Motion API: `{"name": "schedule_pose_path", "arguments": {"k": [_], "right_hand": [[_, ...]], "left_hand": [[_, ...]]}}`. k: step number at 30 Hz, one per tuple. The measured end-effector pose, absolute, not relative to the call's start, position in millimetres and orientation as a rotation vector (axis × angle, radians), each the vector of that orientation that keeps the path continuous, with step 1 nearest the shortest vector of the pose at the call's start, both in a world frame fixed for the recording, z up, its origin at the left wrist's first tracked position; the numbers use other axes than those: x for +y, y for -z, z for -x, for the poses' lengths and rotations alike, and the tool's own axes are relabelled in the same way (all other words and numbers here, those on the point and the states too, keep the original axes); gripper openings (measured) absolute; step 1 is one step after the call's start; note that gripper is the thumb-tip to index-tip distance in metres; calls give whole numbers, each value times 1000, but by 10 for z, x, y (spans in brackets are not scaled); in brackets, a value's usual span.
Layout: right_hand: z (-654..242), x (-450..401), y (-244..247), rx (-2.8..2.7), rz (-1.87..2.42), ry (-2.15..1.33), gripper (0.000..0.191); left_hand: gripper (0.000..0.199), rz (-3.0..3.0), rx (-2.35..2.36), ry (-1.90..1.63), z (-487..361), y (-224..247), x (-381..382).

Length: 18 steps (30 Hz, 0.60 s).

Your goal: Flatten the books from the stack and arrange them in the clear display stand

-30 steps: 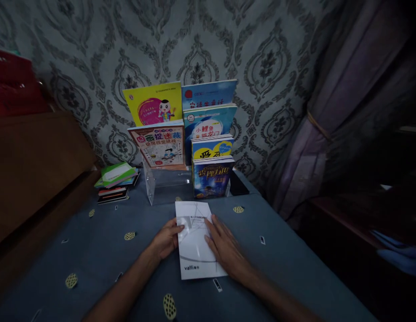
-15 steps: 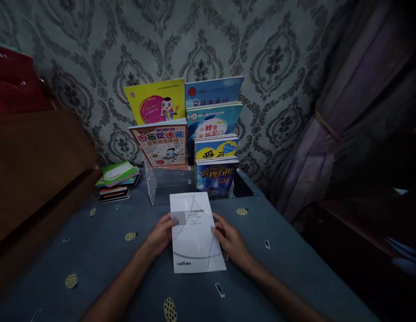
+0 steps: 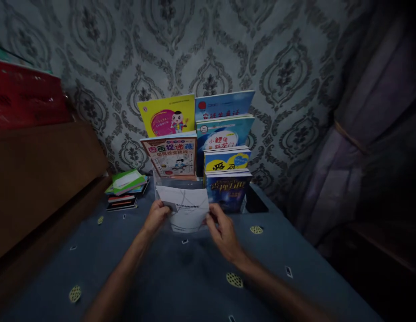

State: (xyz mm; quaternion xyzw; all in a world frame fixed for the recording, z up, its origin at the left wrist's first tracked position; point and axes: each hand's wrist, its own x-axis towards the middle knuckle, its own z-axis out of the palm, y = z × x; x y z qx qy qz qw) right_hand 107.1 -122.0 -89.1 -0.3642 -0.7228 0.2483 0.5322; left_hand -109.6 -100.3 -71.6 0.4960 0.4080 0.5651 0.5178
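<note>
A white booklet with a grey block and dark print is held up between my two hands, tilted steeply. My left hand pinches its left edge, thumb on the front cover. On the right edge, my right hand grips it with the thumb in front; the fingers behind are partly hidden. Just beyond the booklet is a clear stand, its lower front mostly covered. It carries a yellow book, a brown-bordered picture book, two blue storybooks, a blue-and-yellow book and a dark blue book.
A small stack of books lies left of the stand. At its right is a flat black object. A brown box with a red basket on it stands at left. A tied curtain hangs at right.
The booklet has been raised from a flatter pose to a steep tilt and moved toward the stand, both hands still holding it. The view has shifted, so the scene sits lower and further right.
</note>
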Motion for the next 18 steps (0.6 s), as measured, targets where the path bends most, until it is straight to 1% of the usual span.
{"name": "schedule_pose_path", "arguments": {"k": [5,8,12,16,18], "right_hand": [[-940,-1091,1118,-1749,878,-527,15],[-925,-1077,1191,-1768,858,-524,15],[-909,-1031,1150,-1771,843,-523,16],[-859,-927,1054,-1806,849,-523,13],[-831,-868,991,-1816,851,-520,12]], "left_hand": [[2,-1465,982,-1106,1274,796,-897],[3,-1486,981,-1038,1316,873,-882],[6,-1533,979,-1005,1326,891,-821],[4,-1600,1000,-964,1361,785,-720],[6,-1630,1005,-948,1413,689,-667]]}}
